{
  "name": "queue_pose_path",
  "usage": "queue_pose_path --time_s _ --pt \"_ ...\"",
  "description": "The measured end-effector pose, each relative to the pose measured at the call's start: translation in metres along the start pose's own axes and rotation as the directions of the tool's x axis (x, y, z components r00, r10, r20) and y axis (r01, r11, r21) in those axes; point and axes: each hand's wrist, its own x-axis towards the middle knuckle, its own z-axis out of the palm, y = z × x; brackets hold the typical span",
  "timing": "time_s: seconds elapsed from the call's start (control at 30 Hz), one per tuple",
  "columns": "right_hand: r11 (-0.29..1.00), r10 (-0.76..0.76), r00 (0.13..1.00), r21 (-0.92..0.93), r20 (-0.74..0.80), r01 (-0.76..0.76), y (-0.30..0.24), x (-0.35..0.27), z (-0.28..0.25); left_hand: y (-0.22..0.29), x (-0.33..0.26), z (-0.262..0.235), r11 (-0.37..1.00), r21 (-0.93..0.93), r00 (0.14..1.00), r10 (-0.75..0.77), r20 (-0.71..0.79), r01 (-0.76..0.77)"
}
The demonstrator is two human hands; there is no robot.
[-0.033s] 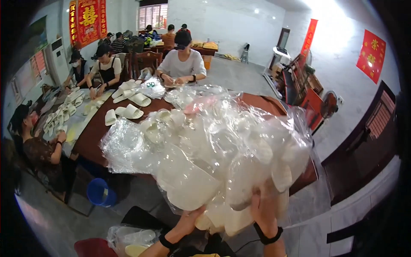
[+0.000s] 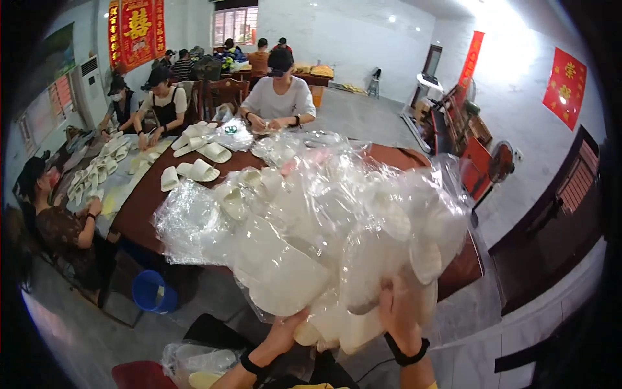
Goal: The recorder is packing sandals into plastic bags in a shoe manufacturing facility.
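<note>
A large heap of cream slippers in clear plastic bags fills the middle of the view, over the near side of the brown table. My left hand grips the bagged slippers at the lower left of the heap, its fingertips hidden under them. At the lower right, my right hand holds the heap too, thumb up against a bagged slipper and the other fingers mostly out of sight. Both wrists wear black bands. Loose cream slippers lie farther back on the table.
A blue bin stands on the floor at the left. Bagged slippers rest beside a red seat near me. Several people sit around the tables, one across from me. A fan stands at right.
The view has shifted slightly. Both hands keep their hold on the bagged slippers, and the plastic over the heap has moved a little.
</note>
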Motion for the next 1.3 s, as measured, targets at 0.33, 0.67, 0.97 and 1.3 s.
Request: queue_pose_path --time_s 0.33,0.67,0.97,1.3 --pt "0.883 -0.467 0.884 0.082 0.035 0.463 -0.004 0.279 0.028 0.115 0.176 0.052 0.943 -0.177 0.956 0.261 -0.133 -0.282" --pt "0.986 0.026 0.843 -0.153 0.537 0.067 0.028 0.464 0.216 0.198 0.443 -0.132 0.924 -0.304 0.965 0.179 -0.191 -0.231" --pt "0.965 0.069 0.994 0.246 0.084 -0.088 0.112 0.376 0.262 0.188 0.454 -0.165 0.977 -0.059 0.91 0.167 -0.381 -0.204" --pt "0.621 0.727 0.658 0.22 0.196 -0.752 0.165 0.049 0.183 0.035 0.325 -0.069 0.686 0.607 0.755 -0.623 0.206 0.401"
